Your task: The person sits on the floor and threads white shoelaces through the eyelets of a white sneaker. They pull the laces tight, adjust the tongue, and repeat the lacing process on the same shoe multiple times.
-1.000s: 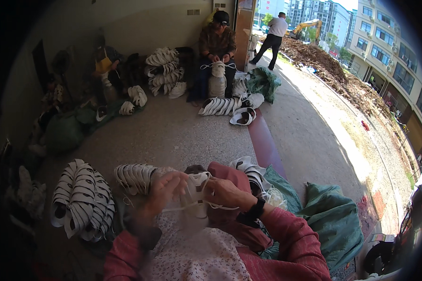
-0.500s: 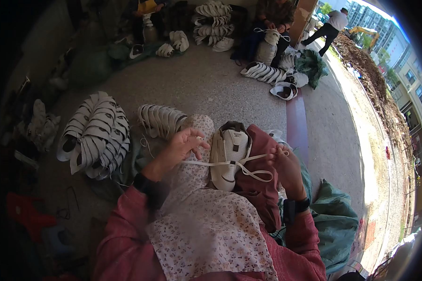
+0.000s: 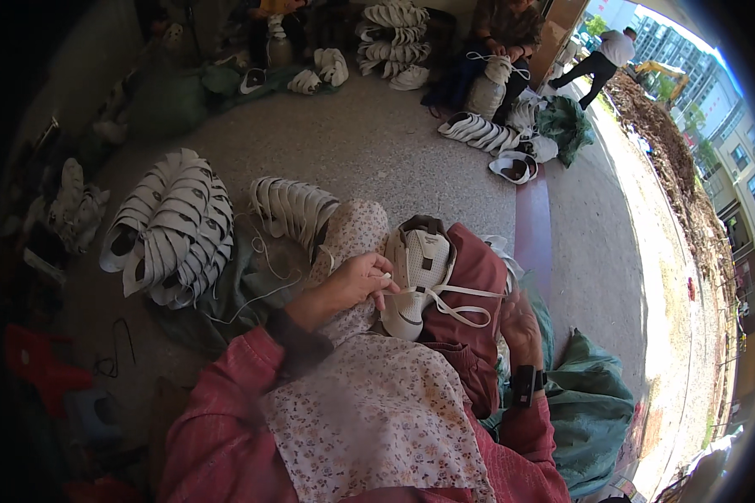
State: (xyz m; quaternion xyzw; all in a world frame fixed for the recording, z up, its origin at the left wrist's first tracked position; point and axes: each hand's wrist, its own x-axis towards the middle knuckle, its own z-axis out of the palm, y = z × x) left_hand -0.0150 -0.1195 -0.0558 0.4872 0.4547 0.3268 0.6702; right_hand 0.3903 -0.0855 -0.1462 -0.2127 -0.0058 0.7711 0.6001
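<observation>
Beside a brownish-red cloth (image 3: 480,261) there is a cream mesh shoe upper with dark collar (image 3: 422,261), whose flat white lace (image 3: 476,292) is pinched by the left hand (image 3: 356,283) and reaches to the right hand (image 3: 522,327).

Between the left grip (image 3: 362,281) and the right grip (image 3: 520,318), a lace (image 3: 471,292) crossed the shoe (image 3: 419,258) and barred a low pass; the space above was open. Ahead and left, a shoe row (image 3: 292,211) and a larger shoe pile (image 3: 180,228) stood in the way. A green sack (image 3: 591,411) crowded the far right. Beyond the knees (image 3: 359,225), the floor (image 3: 394,159) offered passage.
</observation>
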